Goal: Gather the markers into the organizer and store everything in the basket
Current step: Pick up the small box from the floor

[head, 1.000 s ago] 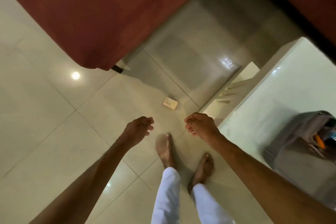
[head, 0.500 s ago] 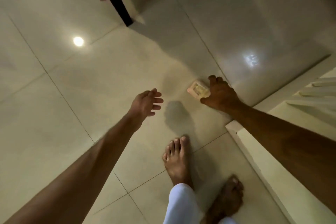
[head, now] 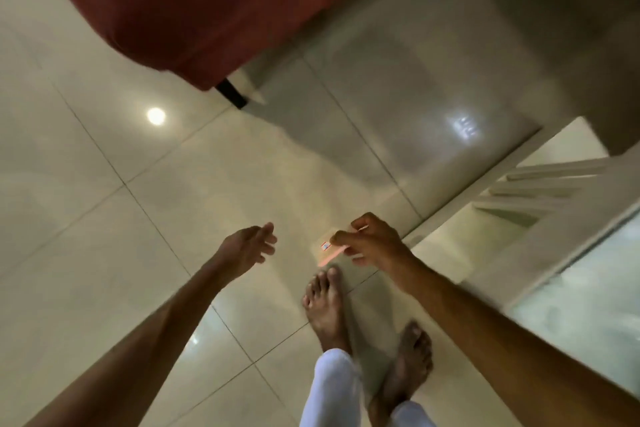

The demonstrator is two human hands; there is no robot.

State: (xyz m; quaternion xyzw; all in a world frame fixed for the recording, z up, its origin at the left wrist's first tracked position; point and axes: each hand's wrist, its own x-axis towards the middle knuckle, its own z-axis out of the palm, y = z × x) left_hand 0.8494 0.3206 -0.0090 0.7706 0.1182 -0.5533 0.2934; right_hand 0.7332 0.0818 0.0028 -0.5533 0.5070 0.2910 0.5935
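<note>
- Two bare hands reach forward over the tiled floor (head: 104,253); we look straight down on them from the head view.
- We find the right hand (head: 372,241) with its fingers curled, pinching a small flat pale object (head: 334,250) that carries pink edging and a small blue mark; motion blur prevents us from saying what it is.
- We note that the object sits above the floor, in the gap between the two hands, just ahead of the toes of the left foot (head: 325,308).
- We find the left hand (head: 247,248) holding nothing, fingers loose and slightly spread, pointing toward the object but apart from it.
- We record both feet bare on the tiles, the right foot (head: 407,367) behind and partly crossed over the left, with white trouser legs (head: 334,392) at the bottom edge.
- We see a dark red upholstered piece of furniture (head: 194,0) filling the top of the view, with one black leg (head: 232,97) on the floor.
- We see a white table (head: 575,274) along the right edge, its top glossy, with slatted framework beneath it.
- We observe a round light reflection (head: 156,115) on the tiles left of the furniture leg.
</note>
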